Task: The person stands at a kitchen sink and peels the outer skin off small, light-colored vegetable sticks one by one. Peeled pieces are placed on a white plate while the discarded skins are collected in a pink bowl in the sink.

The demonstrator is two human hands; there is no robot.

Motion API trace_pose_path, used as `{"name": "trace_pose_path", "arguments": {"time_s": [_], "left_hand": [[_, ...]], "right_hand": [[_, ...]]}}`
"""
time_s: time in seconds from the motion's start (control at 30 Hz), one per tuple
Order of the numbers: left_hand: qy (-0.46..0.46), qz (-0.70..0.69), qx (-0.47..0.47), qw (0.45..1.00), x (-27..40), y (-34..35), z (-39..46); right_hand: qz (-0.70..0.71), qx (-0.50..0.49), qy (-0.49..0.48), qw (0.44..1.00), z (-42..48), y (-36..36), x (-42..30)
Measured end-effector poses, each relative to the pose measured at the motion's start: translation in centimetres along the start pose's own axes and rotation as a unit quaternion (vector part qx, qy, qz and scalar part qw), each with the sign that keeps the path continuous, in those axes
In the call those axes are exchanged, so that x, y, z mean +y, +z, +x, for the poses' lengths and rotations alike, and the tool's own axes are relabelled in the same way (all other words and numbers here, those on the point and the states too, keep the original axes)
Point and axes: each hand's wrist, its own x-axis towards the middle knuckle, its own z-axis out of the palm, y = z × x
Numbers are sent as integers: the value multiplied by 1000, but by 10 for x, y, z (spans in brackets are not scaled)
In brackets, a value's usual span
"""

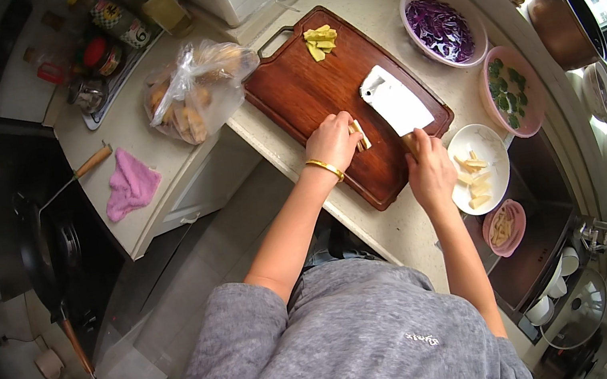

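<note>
My left hand (333, 140) holds a pale, peeled vegetable piece (360, 135) down on the wooden cutting board (291, 85), its fingers partly covering the piece. Around the wooden handle of a cleaver (397, 103) my right hand (432, 170) is closed. The broad blade looks bright white and lies over the board's right part, apart from the held piece. Yellowish-green slices (321, 42) sit in a small pile at the board's far end. Beside my right wrist, a white plate (491, 150) carries several pale cut pieces (477, 183).
A clear plastic bag (201, 95) of brownish produce stands left of the board, near a pink cloth (131, 183). Bowls of shredded purple cabbage (440, 30) and green florets (507, 92) line the right side. A pink basket (504, 228) is at the sink (536, 264). A wok (38, 254) rests on the stove.
</note>
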Motion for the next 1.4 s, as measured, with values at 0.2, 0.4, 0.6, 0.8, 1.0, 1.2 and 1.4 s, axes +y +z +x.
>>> {"name": "trace_pose_path", "arguments": {"time_s": [0.2,0.4,0.6,0.8,1.0,1.2,1.4], "left_hand": [[24,-82,-17,996,4,3,-9],[-16,-425,-166,890,25,25,-18],[-38,-511,-243,824,81,57,-42],[3,-480,-271,834,129,95,-84],[39,3,211,977,79,75,-53],[-28,33,181,983,69,73,-46],[-8,-420,-264,868,204,143,-139]], "right_hand": [[31,55,-40,997,-4,4,1],[355,-84,76,928,-18,-11,4],[537,-71,172,823,-62,-35,61],[623,-68,205,751,-111,-62,99],[686,-14,338,644,-166,-74,168],[783,22,335,524,-206,-81,222],[844,16,229,485,-222,-102,248]]}}
